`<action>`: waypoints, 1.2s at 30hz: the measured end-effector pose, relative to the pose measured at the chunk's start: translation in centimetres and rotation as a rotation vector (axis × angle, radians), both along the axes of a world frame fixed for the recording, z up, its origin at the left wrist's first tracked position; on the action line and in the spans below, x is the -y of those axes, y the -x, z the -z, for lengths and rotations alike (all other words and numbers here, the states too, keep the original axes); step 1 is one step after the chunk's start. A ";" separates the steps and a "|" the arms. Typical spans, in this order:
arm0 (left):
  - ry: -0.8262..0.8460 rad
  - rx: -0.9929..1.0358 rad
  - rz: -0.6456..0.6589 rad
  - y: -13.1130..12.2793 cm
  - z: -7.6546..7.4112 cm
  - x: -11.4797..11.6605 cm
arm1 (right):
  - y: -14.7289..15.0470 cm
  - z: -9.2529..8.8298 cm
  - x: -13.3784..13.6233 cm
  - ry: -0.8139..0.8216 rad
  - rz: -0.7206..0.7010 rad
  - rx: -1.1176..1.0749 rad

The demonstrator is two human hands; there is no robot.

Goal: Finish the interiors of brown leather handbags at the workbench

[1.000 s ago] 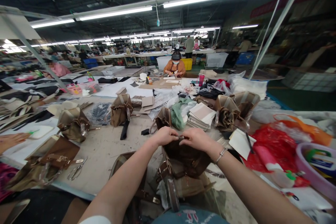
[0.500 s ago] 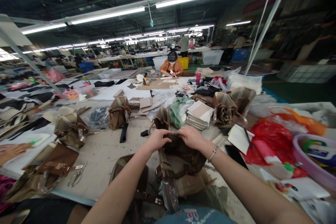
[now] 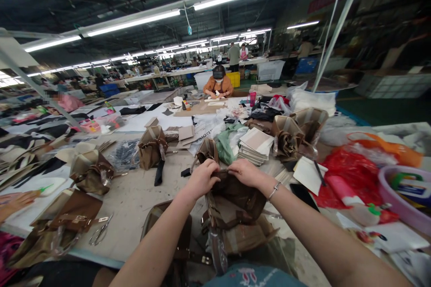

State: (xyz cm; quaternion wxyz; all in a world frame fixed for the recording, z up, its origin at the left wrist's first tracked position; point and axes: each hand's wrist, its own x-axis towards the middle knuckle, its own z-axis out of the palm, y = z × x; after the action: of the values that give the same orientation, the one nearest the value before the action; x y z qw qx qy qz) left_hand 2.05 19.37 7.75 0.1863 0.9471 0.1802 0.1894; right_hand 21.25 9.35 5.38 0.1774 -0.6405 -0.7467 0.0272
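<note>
A brown handbag (image 3: 232, 206) stands on the table close to my body, its opening facing me. At the bag's far top edge, my left hand (image 3: 205, 176) pinches the rim with closed fingers. My right hand (image 3: 245, 172) grips the same rim a short way to the right, with a bracelet on that wrist. Clear plastic film wraps the strap (image 3: 218, 249) hanging at the bag's near side. Partly behind my left forearm sits another brown bag (image 3: 153, 219). A smaller brown bag (image 3: 206, 151) stands just beyond my hands.
Several more brown bags stand around, one (image 3: 151, 145) at left-centre. Scissors (image 3: 100, 233) lie on the left. A stack of beige panels (image 3: 256, 143) lies beyond my right hand. A purple basin (image 3: 387, 197) and red plastic bag (image 3: 350, 170) are at right. A co-worker's hand (image 3: 20, 202) is far left.
Both hands stay on the bag's rim with almost no movement. The view has tilted and shifted slightly.
</note>
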 end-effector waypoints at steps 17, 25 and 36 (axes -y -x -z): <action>-0.171 0.051 0.015 0.5 0.5 0.0 | 1.4 -0.9 0.7 0.037 0.101 0.063; 0.021 0.082 -0.021 0.6 1.1 -0.3 | 1.5 -0.9 0.7 0.017 0.109 0.061; 0.030 0.057 0.046 0.6 0.9 -0.6 | 1.8 -1.0 0.6 0.042 0.123 0.088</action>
State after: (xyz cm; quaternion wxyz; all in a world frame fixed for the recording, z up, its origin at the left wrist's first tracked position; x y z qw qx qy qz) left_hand 1.43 19.97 6.85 0.2097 0.9423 0.1559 0.2092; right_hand 19.49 8.75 6.35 0.1321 -0.6895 -0.7121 0.0039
